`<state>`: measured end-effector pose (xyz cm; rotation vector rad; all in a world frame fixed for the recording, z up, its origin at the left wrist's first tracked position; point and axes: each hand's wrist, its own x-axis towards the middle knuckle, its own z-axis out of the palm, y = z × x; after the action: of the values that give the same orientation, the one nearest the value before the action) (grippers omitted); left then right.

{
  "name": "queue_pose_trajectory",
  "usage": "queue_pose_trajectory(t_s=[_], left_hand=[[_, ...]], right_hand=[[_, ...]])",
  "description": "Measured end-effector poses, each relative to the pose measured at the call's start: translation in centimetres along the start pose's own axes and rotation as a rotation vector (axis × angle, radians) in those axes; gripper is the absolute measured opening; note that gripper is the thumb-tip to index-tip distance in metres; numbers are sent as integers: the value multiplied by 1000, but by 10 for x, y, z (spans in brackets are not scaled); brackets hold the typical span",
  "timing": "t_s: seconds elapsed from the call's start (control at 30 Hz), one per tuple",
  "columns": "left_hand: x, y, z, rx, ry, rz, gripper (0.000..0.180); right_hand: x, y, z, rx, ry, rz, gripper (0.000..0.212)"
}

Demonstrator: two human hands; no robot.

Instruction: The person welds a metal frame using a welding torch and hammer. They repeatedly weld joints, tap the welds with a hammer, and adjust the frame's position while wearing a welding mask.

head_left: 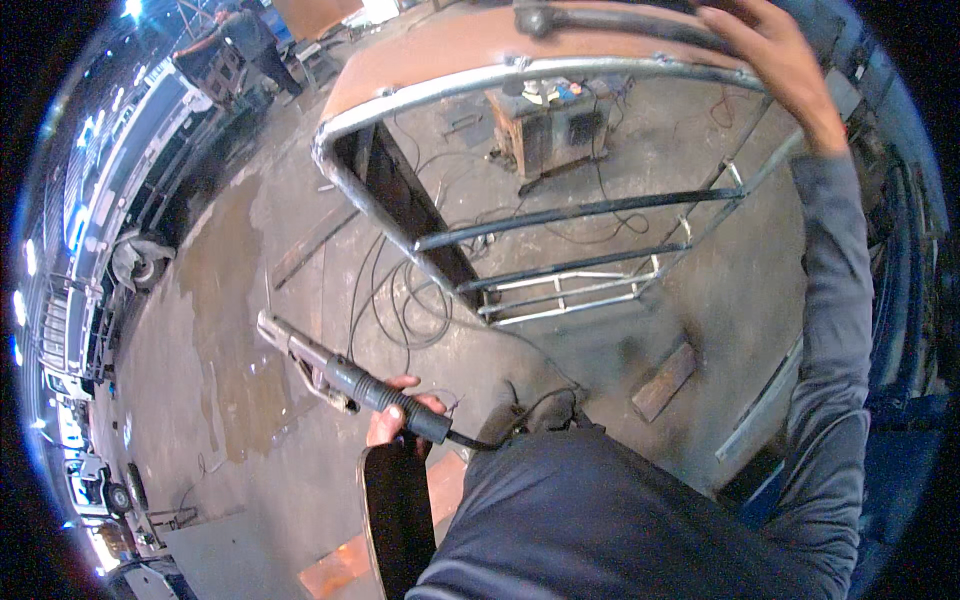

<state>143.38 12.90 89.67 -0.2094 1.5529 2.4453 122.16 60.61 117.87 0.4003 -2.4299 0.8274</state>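
My left hand is closed round the ribbed grip of a welding electrode holder, whose jaw end points up and left. A thin rod stub stands up from the jaws. Black cable runs from its rear end past my legs. A dark, light-edged flat piece is just below this hand; whether my fingers also hold it is hidden. At the upper right, my right hand is closed on the handle end of a hammer. The hammer lies over the brown panel of a tubular metal frame.
Crossbars of the frame extend over the floor. A boxy machine with things on top stands beyond. Loose cables coil on the floor. A rusty metal block lies to the right. Vehicles line the left; another person stands far off.
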Motion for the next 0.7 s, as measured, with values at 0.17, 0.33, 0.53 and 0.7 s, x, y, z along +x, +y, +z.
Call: queue_pose_trajectory(t_s=[0.17, 0.33, 0.53, 0.7], left_hand=[[7, 6, 11, 55, 100, -46, 75], [24, 11, -2, -35, -11, -7, 70], [34, 18, -67, -241, -123, 170, 62], [15, 75, -149, -310, -162, 303, 63]], right_hand=[[-144, 32, 37, 247, -125, 311, 45], [-321, -13, 206, 725, -798, 576, 86], [-359, -95, 347, 934, -1111, 343, 57], [-329, -161, 394, 777, -1194, 208, 39]])
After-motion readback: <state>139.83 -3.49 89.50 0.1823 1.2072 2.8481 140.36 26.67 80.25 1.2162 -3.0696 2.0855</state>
